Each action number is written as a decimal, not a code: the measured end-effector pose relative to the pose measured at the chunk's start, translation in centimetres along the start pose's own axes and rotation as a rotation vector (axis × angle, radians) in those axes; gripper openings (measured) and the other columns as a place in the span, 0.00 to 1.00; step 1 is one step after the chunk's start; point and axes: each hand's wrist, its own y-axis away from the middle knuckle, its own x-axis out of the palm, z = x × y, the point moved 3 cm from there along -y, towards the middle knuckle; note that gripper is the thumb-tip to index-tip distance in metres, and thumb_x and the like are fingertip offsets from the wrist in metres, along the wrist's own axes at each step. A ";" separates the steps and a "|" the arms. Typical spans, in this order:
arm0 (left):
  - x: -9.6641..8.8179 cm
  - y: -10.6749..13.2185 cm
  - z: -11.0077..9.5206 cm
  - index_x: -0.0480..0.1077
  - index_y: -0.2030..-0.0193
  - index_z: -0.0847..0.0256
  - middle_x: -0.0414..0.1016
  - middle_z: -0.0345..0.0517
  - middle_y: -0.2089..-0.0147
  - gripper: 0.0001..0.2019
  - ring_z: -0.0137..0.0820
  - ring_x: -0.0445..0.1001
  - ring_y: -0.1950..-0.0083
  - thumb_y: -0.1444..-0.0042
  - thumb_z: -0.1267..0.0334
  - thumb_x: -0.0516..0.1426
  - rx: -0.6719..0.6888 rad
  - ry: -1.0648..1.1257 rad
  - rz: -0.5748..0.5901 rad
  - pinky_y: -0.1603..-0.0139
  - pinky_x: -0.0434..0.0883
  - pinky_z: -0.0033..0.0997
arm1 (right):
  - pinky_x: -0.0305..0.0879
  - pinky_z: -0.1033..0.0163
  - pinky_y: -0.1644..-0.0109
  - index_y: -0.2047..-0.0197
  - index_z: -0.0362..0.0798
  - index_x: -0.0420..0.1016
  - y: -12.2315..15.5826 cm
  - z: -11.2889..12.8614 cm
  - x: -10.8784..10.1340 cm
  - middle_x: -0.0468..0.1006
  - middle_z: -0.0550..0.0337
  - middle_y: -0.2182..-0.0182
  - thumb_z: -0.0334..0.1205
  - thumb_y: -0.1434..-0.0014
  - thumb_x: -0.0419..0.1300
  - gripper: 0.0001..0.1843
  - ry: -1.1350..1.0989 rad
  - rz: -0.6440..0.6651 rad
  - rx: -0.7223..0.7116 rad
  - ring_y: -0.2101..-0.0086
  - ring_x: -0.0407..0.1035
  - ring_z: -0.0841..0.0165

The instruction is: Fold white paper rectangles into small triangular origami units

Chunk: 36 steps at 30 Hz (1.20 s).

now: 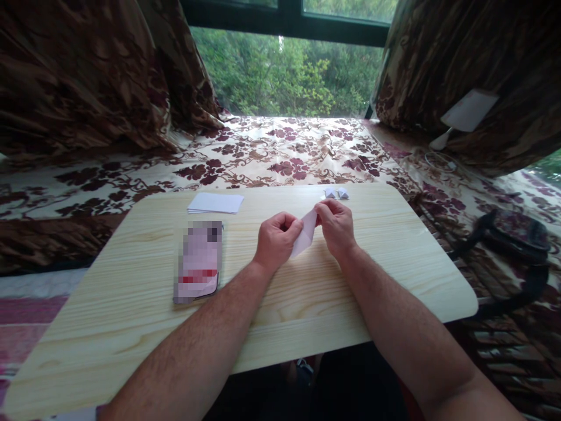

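Note:
Both hands hold one small white paper sheet (305, 235) just above the middle of a light wooden table (131, 327). My left hand (277, 240) pinches its lower left part with curled fingers. My right hand (336, 225) pinches its upper right edge. The sheet looks partly folded between them. A small stack of white paper (215, 203) lies flat at the table's far left. Two small folded paper pieces (336, 193) sit at the far edge, just beyond my right hand.
A phone (199, 261) lies face up on the table, left of my left hand. A floral cloth (272, 152) covers the surface behind the table, with patterned curtains (87, 70) on both sides of a window. A dark bag (512, 234) lies at the right.

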 end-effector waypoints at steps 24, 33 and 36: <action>-0.3 -0.1 0.4 0.71 0.74 0.63 0.67 0.37 0.76 0.14 0.24 0.62 0.76 0.48 0.53 0.63 -0.041 0.094 -0.047 0.75 0.61 0.25 | 0.61 0.65 0.76 0.72 0.46 0.75 0.2 -0.2 0.1 0.73 0.63 0.80 0.47 0.47 0.66 0.13 0.192 0.165 -0.022 0.80 0.65 0.72; -0.1 -0.1 0.1 0.71 0.75 0.62 0.66 0.37 0.77 0.14 0.24 0.61 0.76 0.49 0.54 0.62 -0.007 0.028 -0.071 0.75 0.61 0.25 | 0.57 0.66 0.77 0.75 0.47 0.72 0.1 -0.1 -0.1 0.70 0.65 0.83 0.45 0.45 0.64 0.12 0.284 0.116 -0.055 0.80 0.63 0.72; -0.1 -0.2 0.2 0.72 0.75 0.62 0.67 0.37 0.77 0.13 0.24 0.61 0.75 0.49 0.54 0.63 -0.003 0.028 -0.094 0.75 0.60 0.25 | 0.57 0.65 0.76 0.74 0.47 0.73 0.0 -0.2 0.0 0.70 0.65 0.82 0.45 0.44 0.62 0.12 0.316 0.114 -0.081 0.79 0.63 0.72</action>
